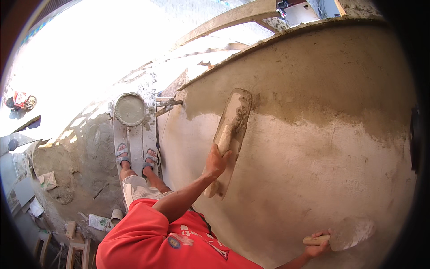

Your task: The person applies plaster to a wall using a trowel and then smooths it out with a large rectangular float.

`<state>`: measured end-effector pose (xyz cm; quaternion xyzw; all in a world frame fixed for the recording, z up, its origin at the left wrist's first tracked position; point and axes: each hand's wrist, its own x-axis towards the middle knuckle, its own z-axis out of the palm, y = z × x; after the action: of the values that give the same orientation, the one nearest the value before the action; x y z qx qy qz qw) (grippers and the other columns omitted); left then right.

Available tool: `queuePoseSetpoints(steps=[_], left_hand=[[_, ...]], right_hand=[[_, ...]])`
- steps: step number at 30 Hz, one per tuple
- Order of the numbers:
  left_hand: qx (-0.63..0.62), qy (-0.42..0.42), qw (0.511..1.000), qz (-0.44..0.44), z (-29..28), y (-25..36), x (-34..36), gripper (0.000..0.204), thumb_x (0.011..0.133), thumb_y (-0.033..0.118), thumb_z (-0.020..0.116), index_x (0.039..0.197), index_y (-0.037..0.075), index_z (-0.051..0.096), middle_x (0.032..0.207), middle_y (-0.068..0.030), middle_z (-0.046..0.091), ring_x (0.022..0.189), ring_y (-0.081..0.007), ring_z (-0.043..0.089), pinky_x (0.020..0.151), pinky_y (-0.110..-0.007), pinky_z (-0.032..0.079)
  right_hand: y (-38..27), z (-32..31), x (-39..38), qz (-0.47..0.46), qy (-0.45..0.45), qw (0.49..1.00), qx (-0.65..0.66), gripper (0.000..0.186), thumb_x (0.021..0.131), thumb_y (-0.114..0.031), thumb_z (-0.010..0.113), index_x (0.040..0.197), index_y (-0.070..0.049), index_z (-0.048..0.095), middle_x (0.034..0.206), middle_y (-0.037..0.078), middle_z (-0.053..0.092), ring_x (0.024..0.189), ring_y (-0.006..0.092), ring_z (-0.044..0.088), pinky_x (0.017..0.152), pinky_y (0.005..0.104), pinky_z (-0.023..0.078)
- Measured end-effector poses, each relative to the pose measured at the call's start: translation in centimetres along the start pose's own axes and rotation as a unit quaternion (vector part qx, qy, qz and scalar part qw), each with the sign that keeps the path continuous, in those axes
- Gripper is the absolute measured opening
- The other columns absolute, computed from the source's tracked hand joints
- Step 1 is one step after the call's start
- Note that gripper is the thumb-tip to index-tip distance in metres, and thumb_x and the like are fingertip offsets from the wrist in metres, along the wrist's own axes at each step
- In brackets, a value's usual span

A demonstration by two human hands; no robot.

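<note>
My left hand (216, 161) grips the handle of a long plastering float (237, 119), which is tilted in front of the wall. Wet grey mortar clings to the float's upper end. Whether its face touches the wall I cannot tell. Lower right, my right hand (319, 245) is closed round the wooden handle of a trowel (354, 233), its broad blade pointing right, close to the wall. The wall (286, 166) carries a darker, damp-looking plaster band (322, 80) along its upper part, with a ragged lower border; beneath it the surface is paler.
My sandalled feet stand on narrow planks (136, 139). Past them sits a round bucket (129, 109) of grey mortar. Far below lie rough ground (85, 166), a white sack (100, 222) and wooden frames (79, 252). A curved beam (228, 20) crosses at the top.
</note>
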<state>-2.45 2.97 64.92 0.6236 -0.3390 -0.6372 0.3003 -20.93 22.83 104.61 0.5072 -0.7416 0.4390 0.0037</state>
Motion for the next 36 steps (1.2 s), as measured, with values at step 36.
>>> queuePoseSetpoints(steps=[36], left_hand=[[0.266, 0.007, 0.959, 0.093, -27.5, 12.0, -4.2, 0.054, 0.081, 0.041, 0.072, 0.109, 0.000, 0.050, 0.100, -0.0275, 0.067, 0.097, -0.0428, 0.065, 0.082, -0.049, 0.048]], right_hand=[[3.5, 35.8, -2.9, -0.181, -0.288, 0.918, -0.204, 0.040, 0.083, -0.012, 0.070, 0.123, -0.012, 0.065, 0.078, 0.010, 0.057, 0.077, 0.0284, 0.059, 0.070, 0.0410, 0.049]])
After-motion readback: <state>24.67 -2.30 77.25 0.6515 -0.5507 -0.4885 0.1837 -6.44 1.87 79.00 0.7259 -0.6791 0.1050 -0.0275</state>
